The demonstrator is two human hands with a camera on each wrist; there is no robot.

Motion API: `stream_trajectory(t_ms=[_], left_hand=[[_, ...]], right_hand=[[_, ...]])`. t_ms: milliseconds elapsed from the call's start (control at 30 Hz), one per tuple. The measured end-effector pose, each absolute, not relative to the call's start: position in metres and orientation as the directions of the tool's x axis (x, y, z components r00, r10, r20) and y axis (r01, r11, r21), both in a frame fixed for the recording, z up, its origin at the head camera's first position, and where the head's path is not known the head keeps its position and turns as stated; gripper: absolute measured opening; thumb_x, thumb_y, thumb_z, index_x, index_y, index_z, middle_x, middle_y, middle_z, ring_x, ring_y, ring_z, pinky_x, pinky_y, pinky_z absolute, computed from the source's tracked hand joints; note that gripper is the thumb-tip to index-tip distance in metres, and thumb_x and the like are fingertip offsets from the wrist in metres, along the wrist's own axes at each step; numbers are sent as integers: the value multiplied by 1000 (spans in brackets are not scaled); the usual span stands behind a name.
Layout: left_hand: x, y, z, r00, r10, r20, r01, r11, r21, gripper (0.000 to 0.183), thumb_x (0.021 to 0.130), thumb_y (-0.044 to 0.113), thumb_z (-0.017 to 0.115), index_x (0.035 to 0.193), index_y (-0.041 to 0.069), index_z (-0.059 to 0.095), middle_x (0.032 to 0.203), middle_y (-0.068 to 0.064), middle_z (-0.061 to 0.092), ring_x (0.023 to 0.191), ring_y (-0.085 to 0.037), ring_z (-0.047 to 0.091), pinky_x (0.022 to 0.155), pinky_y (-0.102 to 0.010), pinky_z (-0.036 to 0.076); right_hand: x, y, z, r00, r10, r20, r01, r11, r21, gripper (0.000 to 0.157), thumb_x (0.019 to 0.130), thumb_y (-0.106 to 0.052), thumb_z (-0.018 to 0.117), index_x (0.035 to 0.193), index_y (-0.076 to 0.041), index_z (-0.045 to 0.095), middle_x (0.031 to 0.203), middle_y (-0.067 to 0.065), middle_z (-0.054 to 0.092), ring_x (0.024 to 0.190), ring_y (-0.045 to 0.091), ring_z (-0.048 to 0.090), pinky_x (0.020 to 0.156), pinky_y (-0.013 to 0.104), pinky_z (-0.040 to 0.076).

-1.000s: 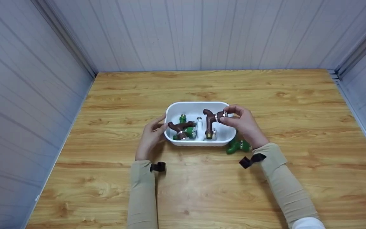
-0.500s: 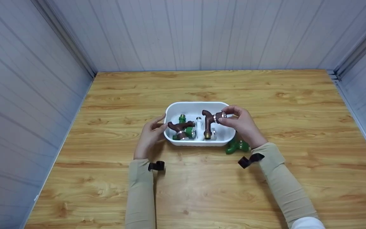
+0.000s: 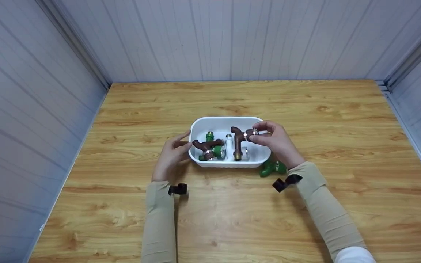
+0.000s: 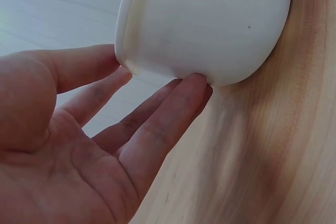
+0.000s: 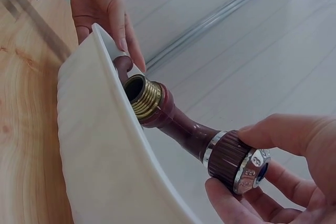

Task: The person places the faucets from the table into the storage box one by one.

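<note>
My right hand (image 3: 278, 143) pinches the ribbed brown knob of a brown faucet (image 3: 238, 140) between thumb and fingers, over the right half of a white tub (image 3: 228, 165). The faucet's brass threaded end (image 5: 144, 95) points to the near side, level with the tub's rim in the right wrist view. At the tub's left end, my left hand (image 3: 168, 157) touches the outer wall (image 4: 210, 30) with loosely extended fingers. Inside the tub lie another brown faucet (image 3: 206, 147), a green faucet (image 3: 209, 136) partly hidden beneath it, and a white faucet (image 3: 229, 144).
A green faucet (image 3: 269, 169) lies on the wooden table (image 3: 217, 219) by the tub's right front corner, partly covered by the right wrist. Pale panel walls (image 3: 210, 40) enclose the table at the back and both sides.
My right hand shifts slightly to the left, carrying the brown faucet with it. The left hand stays at the tub's end while its forearm drifts a little left.
</note>
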State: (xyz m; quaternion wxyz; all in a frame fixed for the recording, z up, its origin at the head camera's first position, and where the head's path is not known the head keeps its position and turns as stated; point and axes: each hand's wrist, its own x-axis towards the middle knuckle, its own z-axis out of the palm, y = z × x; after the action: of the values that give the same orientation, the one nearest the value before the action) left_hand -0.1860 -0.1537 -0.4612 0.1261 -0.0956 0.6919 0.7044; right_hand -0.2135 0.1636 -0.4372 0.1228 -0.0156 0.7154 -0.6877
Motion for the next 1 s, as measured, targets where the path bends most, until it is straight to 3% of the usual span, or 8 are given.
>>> stream_trajectory(t_ms=[1000], left_hand=[[-188, -153, -464, -969, 39, -243, -243, -12, 970, 44, 84, 10, 60, 126, 17, 50, 108, -20, 52, 99, -36, 54, 78, -38, 49]], right_hand=[[-219, 149, -438, -958, -239, -160, 133, 122, -983, 40, 70, -11, 75, 103, -4, 54, 106, 13, 50, 88, 24, 57, 77, 31, 49]])
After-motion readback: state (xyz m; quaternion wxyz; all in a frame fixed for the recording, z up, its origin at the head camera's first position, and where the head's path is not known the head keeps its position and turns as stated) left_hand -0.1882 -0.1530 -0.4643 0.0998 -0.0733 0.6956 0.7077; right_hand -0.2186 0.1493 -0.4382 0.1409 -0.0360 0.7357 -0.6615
